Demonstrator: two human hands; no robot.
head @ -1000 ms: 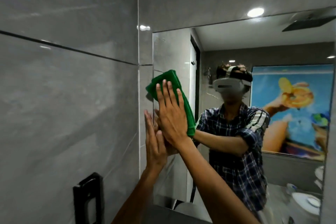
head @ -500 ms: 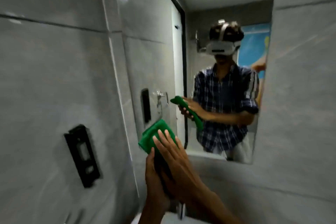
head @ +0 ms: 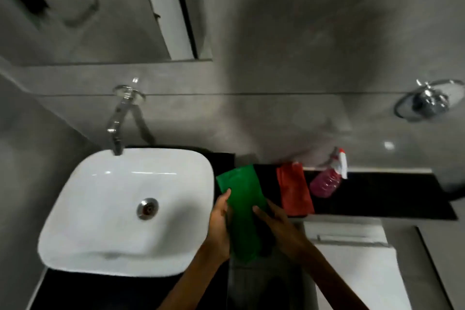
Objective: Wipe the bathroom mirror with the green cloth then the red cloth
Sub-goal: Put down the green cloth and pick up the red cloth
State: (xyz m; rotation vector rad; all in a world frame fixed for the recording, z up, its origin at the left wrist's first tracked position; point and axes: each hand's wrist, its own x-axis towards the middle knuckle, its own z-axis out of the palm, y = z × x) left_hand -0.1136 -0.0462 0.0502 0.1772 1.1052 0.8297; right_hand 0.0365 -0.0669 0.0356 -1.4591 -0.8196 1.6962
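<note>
The folded green cloth [head: 241, 205] is held flat between both hands, low over the black counter just right of the basin. My left hand [head: 220, 224] grips its left edge and my right hand [head: 279, 228] grips its right edge. The red cloth [head: 294, 190] lies folded on the counter to the right of the green one, apart from it. Only the mirror's lower corner [head: 105, 20] shows at the top left, with nothing touching it.
A white basin [head: 83, 211] with a chrome wall tap [head: 118, 121] sits on the left. A pink spray bottle [head: 328, 178] lies beside the red cloth on the black counter [head: 390, 196]. A chrome ring fitting [head: 430, 103] hangs on the right wall. White surface at lower right.
Both hands have come down off the mirror with the green cloth to counter height. The view has swung down from the mirror to the basin and counter.
</note>
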